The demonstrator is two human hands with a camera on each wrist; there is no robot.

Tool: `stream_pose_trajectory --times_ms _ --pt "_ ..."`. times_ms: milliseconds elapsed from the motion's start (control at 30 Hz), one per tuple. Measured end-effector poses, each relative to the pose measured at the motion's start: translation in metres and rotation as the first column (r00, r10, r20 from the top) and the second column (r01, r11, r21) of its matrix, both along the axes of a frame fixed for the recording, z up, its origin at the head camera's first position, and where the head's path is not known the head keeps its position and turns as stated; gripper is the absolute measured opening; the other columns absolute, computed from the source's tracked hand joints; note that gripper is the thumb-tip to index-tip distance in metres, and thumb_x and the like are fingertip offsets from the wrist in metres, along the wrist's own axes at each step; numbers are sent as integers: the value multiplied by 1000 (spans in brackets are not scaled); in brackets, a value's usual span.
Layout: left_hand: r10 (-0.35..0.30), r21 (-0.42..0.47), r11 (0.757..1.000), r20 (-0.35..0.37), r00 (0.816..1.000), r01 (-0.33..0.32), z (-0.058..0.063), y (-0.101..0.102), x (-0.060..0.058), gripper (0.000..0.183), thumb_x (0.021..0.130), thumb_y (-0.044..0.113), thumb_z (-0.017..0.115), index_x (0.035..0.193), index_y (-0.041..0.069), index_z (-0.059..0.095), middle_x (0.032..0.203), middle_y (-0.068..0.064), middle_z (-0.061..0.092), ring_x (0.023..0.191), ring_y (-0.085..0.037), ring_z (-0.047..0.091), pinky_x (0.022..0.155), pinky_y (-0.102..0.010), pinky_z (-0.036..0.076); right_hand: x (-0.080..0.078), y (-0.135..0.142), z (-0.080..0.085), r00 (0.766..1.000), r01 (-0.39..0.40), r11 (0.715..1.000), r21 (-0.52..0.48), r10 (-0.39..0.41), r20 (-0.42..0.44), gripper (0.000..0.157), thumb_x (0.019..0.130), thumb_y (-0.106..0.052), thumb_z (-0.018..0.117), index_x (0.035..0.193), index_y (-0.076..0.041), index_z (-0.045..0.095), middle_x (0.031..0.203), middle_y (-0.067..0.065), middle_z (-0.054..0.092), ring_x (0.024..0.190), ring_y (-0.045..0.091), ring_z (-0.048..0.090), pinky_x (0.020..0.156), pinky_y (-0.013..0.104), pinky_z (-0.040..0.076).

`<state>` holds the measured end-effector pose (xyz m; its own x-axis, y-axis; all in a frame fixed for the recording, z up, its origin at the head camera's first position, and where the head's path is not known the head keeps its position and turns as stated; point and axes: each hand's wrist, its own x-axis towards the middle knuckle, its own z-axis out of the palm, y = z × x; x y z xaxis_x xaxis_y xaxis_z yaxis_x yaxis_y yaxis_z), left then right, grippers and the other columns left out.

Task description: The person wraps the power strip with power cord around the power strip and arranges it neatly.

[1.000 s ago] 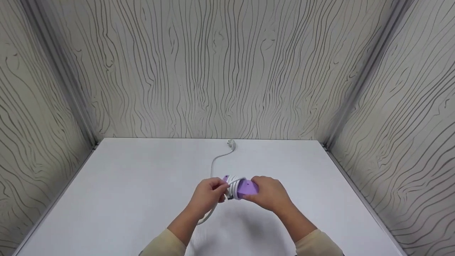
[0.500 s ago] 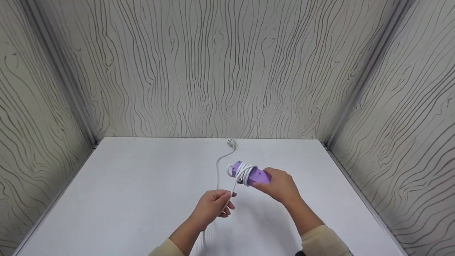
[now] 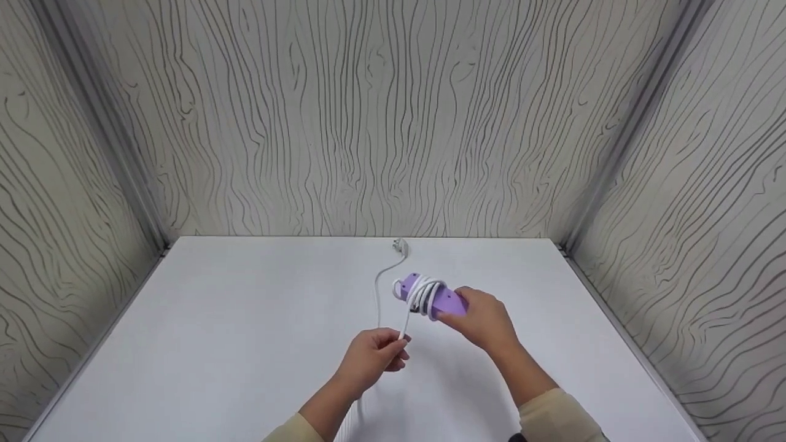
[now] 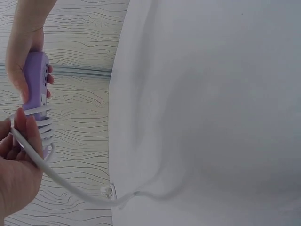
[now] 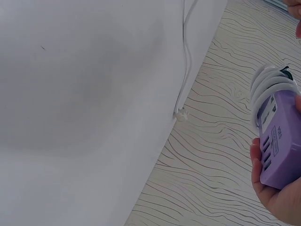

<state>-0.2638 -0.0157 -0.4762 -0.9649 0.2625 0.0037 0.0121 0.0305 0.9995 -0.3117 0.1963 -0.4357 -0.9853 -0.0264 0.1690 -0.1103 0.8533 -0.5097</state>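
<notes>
A purple power strip (image 3: 450,302) is held up above the table, its right end gripped by my right hand (image 3: 488,319). Several turns of its white cord (image 3: 424,293) wrap the strip's left half. In the right wrist view, sockets and USB ports show on the face of the power strip (image 5: 282,141). My left hand (image 3: 374,356), lower and to the left, pinches the cord between thumb and fingers. From the wraps the cord runs fairly straight down to that pinch. In the left wrist view, the loose cord (image 4: 70,186) trails away past the hand (image 4: 19,181).
At the table's back edge lies the cord's white plug (image 3: 400,247), with a stretch of loose cord (image 3: 377,294) curving forward from it. The white table (image 3: 245,319) is enclosed by wood-grain patterned panels (image 3: 368,123) behind and at both sides.
Since a second ago, my right hand has moved the power strip up and to the right. My left hand has drawn away from it, downward, pulling out cord. The last half second shows little motion.
</notes>
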Motion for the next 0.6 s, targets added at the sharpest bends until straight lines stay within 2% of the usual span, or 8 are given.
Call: stream_pose_trajectory --times_ms 233,433,533,600 --pt "-70 -37 997 -39 997 68 11 9 15 13 90 12 57 86 4 67 66 -4 61 56 -9 55 58 -28 53 -3 1 -1 997 -9 994 112 18 -74 50 71 -46 73 105 -12 61 89 1 64 75 18 56 68 38 47" --pt "-39 -70 997 -36 999 36 17 10 19 15 91 7 53 85 3 66 65 -3 59 53 -8 51 55 -26 52 -5 3 -6 995 -7 990 139 21 -100 55 74 -48 69 115 -14 58 100 4 64 84 22 58 75 43 47" --pt "-37 -83 996 -49 998 32 19 11 20 15 91 9 54 84 3 66 64 -3 59 52 -8 51 55 -26 52 -5 2 -8 993 -8 989 145 25 -117 59 76 -51 66 123 -17 54 106 6 63 89 25 58 78 46 47" --pt "-42 -78 996 -49 998 38 19 13 21 15 91 11 55 83 4 66 64 -3 59 52 -8 51 55 -26 52 -5 0 -8 990 -8 988 157 30 -139 61 78 -54 63 126 -17 53 104 7 63 87 25 58 76 45 47"
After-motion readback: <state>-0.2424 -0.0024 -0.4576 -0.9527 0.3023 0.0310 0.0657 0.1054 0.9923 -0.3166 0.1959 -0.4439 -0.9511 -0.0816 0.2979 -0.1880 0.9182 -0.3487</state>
